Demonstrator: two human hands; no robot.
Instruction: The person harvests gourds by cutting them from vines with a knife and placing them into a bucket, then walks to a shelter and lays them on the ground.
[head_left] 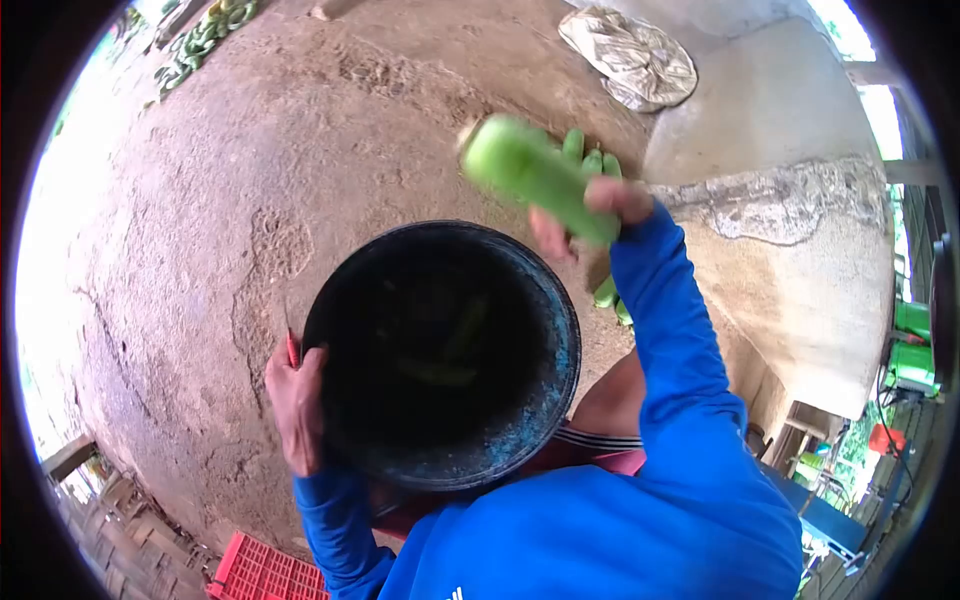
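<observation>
A long green gourd (530,170), slightly blurred, is gripped in my right hand (600,212) above the far right rim of a round black basin (560,340). My left hand (296,405) is closed around the red handle of a knife (292,348) and rests against the basin's left edge. The knife's thin blade points away from me. Inside the dark basin lie pale green pieces (435,374), hard to make out. More green gourds (573,145) lie on the floor behind and beside the held one.
A crumpled pale sack (640,60) lies at the back right, by a concrete block (790,130). At the bottom left stands a red plastic crate (265,572). A pile of green vegetables or peels (200,45) is at the far left. Green containers (912,365) stand at the right edge.
</observation>
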